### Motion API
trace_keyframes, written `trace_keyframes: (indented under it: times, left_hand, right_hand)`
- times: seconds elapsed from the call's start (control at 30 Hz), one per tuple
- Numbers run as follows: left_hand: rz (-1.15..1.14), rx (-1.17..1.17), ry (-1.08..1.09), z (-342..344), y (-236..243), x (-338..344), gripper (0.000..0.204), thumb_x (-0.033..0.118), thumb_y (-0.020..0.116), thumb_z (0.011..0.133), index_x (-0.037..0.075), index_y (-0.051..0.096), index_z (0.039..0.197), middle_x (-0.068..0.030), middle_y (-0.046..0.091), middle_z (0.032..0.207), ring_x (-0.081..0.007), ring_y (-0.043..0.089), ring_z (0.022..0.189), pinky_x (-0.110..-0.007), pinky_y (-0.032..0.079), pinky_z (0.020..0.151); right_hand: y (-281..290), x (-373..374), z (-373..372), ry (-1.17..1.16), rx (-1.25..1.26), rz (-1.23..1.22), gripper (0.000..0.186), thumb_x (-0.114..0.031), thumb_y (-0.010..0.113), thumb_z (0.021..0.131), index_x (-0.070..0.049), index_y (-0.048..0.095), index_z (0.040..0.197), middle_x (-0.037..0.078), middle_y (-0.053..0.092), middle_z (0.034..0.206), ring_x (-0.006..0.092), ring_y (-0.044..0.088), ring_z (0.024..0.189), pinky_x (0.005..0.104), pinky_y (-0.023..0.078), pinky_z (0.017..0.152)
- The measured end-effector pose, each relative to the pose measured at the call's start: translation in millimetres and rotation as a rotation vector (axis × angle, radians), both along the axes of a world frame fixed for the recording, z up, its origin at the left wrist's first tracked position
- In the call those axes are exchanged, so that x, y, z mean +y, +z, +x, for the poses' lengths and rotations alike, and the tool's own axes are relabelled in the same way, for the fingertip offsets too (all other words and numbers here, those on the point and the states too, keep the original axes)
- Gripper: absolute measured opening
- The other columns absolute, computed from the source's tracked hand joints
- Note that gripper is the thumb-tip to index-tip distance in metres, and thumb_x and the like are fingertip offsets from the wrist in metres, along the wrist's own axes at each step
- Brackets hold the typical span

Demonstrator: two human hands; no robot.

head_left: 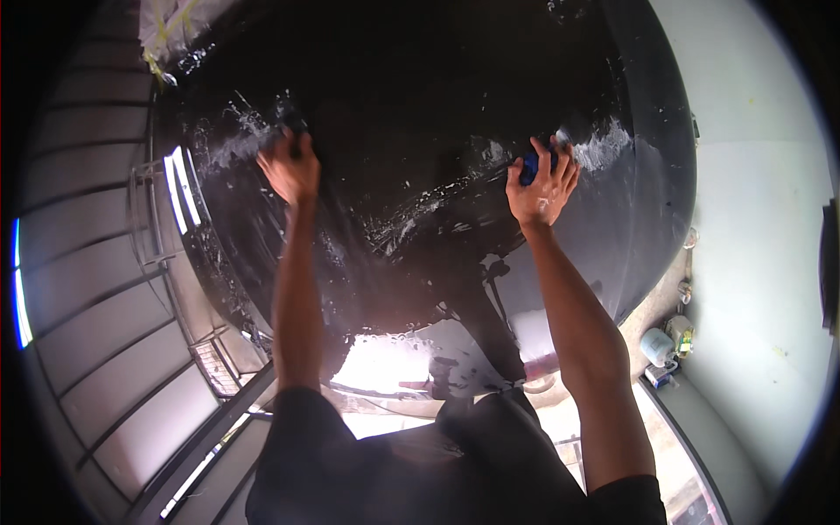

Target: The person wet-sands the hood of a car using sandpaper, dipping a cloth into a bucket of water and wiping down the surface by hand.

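A large, glossy black curved panel (394,105), like a car hood, fills the middle, wet and streaked with whitish residue. My right hand (544,188) presses down on its right half, fingers bent over a blue block (529,168) that looks like a sanding block or sponge. White smears (604,147) lie just beyond those fingers, and some white also marks the back of this hand. On the panel's left half, my left hand (293,171) is curled downward beside another whitish smear (236,150). A dark shape shows at its fingertips, too dim to name. Both arms reach forward.
Masking film with yellowish tape (175,26) covers something at the far left. A pale wall (761,219) runs along the right, with bottles or jugs (656,347) at its foot. A ribbed metal wall (105,262) stands on the left. Bright light reflects off the panel's near edge.
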State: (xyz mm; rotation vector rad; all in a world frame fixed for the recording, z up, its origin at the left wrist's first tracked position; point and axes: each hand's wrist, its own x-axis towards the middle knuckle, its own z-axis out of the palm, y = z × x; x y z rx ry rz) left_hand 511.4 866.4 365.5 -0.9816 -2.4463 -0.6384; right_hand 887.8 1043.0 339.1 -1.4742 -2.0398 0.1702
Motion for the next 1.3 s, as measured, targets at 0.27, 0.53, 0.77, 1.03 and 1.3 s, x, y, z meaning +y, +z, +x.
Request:
trace_keyframes:
  times: [0.27, 0.53, 0.77, 1.03, 1.3]
  left_hand:
    - [0.048, 0.079, -0.131, 35, -7, -23, 0.035, 0.028, 0.085, 0.089, 0.006, 0.079, 0.114, -0.0205, 0.066, 0.110, -0.0419, 0.062, 0.108, -0.055, 0.052, 0.097]
    - [-0.040, -0.028, -0.030, 68, -7, -42, 0.038, 0.031, 0.084, 0.092, 0.004, 0.078, 0.118, -0.0227, 0.071, 0.127, -0.0439, 0.063, 0.121, -0.056, 0.049, 0.110]
    - [-0.023, -0.066, 0.116, 5, 7, 14, 0.037, 0.029, 0.081, 0.094, 0.003, 0.077, 0.120, -0.0213, 0.073, 0.115, -0.0434, 0.062, 0.112, -0.055, 0.047, 0.111]
    - [0.025, 0.002, -0.164, 61, -17, -51, 0.042, 0.036, 0.081, 0.095, 0.004, 0.079, 0.123, -0.0216, 0.073, 0.117, -0.0444, 0.062, 0.119, -0.054, 0.049, 0.107]
    - [-0.021, -0.015, 0.030, 1, -17, -14, 0.043, 0.032, 0.086, 0.089, 0.002, 0.078, 0.118, -0.0197, 0.068, 0.114, -0.0432, 0.060, 0.113, -0.055, 0.050, 0.100]
  right_hand:
    - [-3, 0, 1, -0.001, 0.007, 0.005, 0.049, -0.031, 0.071, 0.091, -0.025, 0.065, 0.139, 0.010, 0.055, 0.152, 0.0420, 0.039, 0.155, 0.0653, 0.024, 0.131]
    - [-4, -1, 2, 0.007, 0.007, -0.003, 0.051, -0.032, 0.070, 0.091, -0.027, 0.063, 0.141, 0.009, 0.054, 0.153, 0.0418, 0.040, 0.155, 0.0662, 0.024, 0.131]
    - [-2, 0, 2, 0.004, 0.000, 0.041, 0.049, -0.027, 0.073, 0.090, -0.022, 0.066, 0.138, 0.011, 0.057, 0.150, 0.0432, 0.045, 0.150, 0.0647, 0.030, 0.127]
    - [-3, 2, 3, 0.006, 0.026, -0.010, 0.055, -0.033, 0.074, 0.089, -0.026, 0.062, 0.142, 0.009, 0.054, 0.153, 0.0430, 0.040, 0.154, 0.0661, 0.025, 0.130]
    - [-2, 0, 4, 0.006, 0.008, 0.001, 0.053, -0.033, 0.074, 0.089, -0.025, 0.064, 0.140, 0.009, 0.054, 0.153, 0.0425, 0.041, 0.154, 0.0653, 0.025, 0.130]
